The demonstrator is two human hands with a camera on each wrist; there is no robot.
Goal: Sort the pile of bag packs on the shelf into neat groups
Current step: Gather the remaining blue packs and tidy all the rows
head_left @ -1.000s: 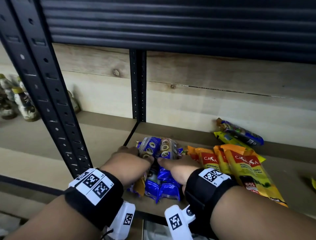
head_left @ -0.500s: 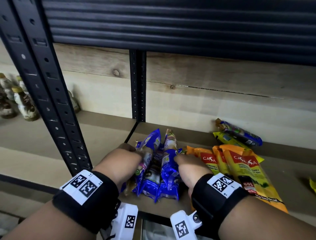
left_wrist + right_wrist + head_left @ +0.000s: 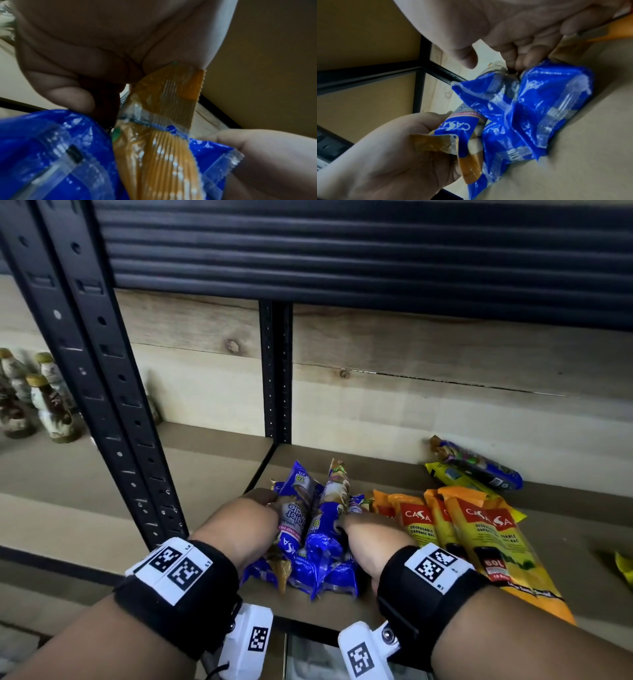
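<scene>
Since earlier, blue packs [image 3: 318, 529] bunched upright between gripping left hand [image 3: 239, 525] and right hand [image 3: 370, 539] on brown shelf [image 3: 565, 559]

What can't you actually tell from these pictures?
- Head view: the number of blue packs; both hands and overlapping wrappers hide it.
- Head view: a yellow item, cut off by the right edge.
- Head view: the bottles are too blurred to read.
- Left wrist view: the left hand fills it; its fingertips are hidden.

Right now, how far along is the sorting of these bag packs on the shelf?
Partly done. The yellow packs already lie side by side. In hand: the left hand and right hand squeeze the blue packs together. Left: two loose packs by the back wall, plus a yellow scrap at far right.
</scene>
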